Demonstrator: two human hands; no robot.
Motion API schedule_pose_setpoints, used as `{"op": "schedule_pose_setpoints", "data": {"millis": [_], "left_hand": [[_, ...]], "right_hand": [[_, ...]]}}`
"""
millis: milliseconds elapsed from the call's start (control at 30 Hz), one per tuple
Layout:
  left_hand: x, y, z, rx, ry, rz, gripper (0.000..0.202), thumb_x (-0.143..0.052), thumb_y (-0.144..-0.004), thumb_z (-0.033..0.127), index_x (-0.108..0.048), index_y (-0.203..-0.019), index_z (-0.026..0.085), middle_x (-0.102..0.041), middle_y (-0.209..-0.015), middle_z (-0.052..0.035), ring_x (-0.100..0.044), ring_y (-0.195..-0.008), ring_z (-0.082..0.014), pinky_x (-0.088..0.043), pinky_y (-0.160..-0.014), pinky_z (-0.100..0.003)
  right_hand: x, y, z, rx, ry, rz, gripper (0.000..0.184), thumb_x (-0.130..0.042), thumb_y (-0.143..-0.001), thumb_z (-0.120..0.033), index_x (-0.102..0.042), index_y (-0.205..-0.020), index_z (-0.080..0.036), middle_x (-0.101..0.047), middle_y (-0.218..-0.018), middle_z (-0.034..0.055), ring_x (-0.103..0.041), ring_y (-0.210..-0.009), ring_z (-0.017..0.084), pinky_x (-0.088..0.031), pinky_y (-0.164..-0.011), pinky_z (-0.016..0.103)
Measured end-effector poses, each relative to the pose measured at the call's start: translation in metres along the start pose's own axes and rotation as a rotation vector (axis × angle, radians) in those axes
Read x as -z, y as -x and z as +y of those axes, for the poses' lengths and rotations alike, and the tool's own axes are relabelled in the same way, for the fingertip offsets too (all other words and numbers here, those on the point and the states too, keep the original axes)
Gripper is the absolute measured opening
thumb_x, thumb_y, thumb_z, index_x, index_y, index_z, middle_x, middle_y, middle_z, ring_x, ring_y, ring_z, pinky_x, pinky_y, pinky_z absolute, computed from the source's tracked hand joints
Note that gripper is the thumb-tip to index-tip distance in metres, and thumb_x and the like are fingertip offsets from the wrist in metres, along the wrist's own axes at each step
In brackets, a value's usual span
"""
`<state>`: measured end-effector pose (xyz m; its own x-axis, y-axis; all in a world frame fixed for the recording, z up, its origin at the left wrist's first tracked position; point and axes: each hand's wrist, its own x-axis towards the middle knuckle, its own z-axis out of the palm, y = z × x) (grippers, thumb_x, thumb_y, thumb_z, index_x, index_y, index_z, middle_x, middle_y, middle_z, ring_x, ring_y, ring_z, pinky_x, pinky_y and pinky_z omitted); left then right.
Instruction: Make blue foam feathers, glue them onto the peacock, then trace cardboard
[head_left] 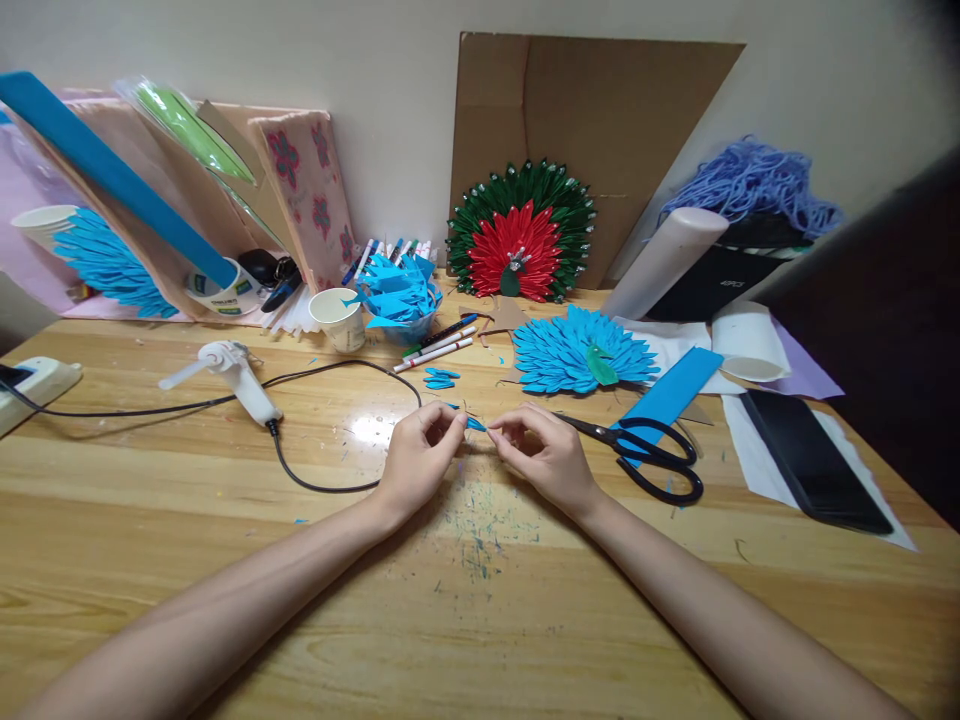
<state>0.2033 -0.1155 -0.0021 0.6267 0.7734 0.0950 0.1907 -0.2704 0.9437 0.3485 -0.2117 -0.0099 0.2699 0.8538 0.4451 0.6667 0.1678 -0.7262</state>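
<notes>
A small blue paper petal (475,424) is pinched between both my hands just above the wooden table (225,520). My left hand (417,462) grips its left end with curled fingers. My right hand (541,456) pinches its right end. A few finished blue petals (440,378) lie a little beyond my hands. Further back right rests a blue paper peacock (581,351) with a green body. Black scissors (651,456) lie shut just right of my right hand, on a blue paper strip (679,385).
A white glue gun (238,378) with a black cord lies to the left. A bowl of blue cut pieces (401,295), a paper cup (339,318) and markers (439,346) stand behind. A red-green peacock (521,232) leans on cardboard. A black phone (814,460) lies at right.
</notes>
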Motion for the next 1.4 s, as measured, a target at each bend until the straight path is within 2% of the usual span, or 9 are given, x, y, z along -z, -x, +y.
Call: {"op": "schedule_pose_setpoints", "data": {"millis": [267,467,800,1100,1267,1400], "left_hand": [[0.000,0.000,-0.001,-0.010,0.024,-0.053,0.026,-0.050,-0.084,0.035,-0.052,-0.066,0.016,-0.053,-0.060,0.0017,-0.049,-0.056,-0.0096,-0.038,-0.055,-0.021],[-0.001,0.000,-0.001,-0.027,0.037,-0.074,0.026,-0.051,-0.084,0.035,-0.052,-0.066,0.016,-0.053,-0.059,0.0018,-0.048,-0.056,-0.0095,-0.037,-0.055,-0.021],[0.000,0.002,0.001,-0.026,0.032,-0.072,0.026,-0.050,-0.084,0.035,-0.053,-0.066,0.016,-0.056,-0.060,0.0008,-0.051,-0.055,-0.0107,-0.038,-0.054,-0.021],[0.001,0.004,0.004,-0.043,0.040,-0.055,0.024,-0.052,-0.083,0.033,-0.054,-0.066,0.016,-0.055,-0.062,0.0009,-0.051,-0.058,-0.0104,-0.039,-0.055,-0.021],[0.001,-0.001,0.003,0.030,0.140,0.028,0.025,-0.054,-0.082,0.035,-0.054,-0.067,0.015,-0.054,-0.061,0.0014,-0.052,-0.056,-0.0102,-0.041,-0.055,-0.021],[0.001,-0.003,0.000,0.044,0.164,0.047,0.025,-0.054,-0.081,0.036,-0.054,-0.067,0.016,-0.053,-0.061,0.0016,-0.051,-0.056,-0.0102,-0.040,-0.055,-0.022]], "right_hand": [[0.000,0.000,0.000,0.030,-0.004,-0.026,0.008,-0.058,-0.079,-0.017,-0.061,-0.087,-0.020,-0.056,-0.068,-0.0001,-0.053,-0.064,0.013,-0.042,-0.059,0.026],[0.001,-0.001,-0.002,0.030,0.017,-0.030,0.003,-0.058,-0.080,-0.017,-0.059,-0.078,-0.019,-0.054,-0.065,-0.0006,-0.052,-0.062,0.013,-0.040,-0.058,0.025],[0.001,-0.002,-0.006,-0.011,0.010,-0.040,0.009,-0.055,-0.080,-0.020,-0.056,-0.071,-0.020,-0.057,-0.066,0.0009,-0.052,-0.063,0.014,-0.041,-0.058,0.027],[0.004,-0.002,-0.005,-0.038,-0.102,-0.016,0.007,-0.057,-0.079,-0.019,-0.056,-0.072,-0.019,-0.058,-0.069,0.0004,-0.055,-0.066,0.014,-0.044,-0.063,0.027],[0.003,-0.004,0.002,-0.185,-0.200,0.051,0.010,-0.056,-0.081,-0.025,-0.055,-0.073,-0.019,-0.058,-0.070,0.0003,-0.055,-0.063,0.013,-0.045,-0.059,0.024],[0.001,-0.005,0.007,-0.285,-0.266,0.040,0.017,-0.055,-0.083,-0.033,-0.061,-0.079,-0.017,-0.062,-0.074,0.0030,-0.059,-0.068,0.015,-0.048,-0.060,0.026]]}}
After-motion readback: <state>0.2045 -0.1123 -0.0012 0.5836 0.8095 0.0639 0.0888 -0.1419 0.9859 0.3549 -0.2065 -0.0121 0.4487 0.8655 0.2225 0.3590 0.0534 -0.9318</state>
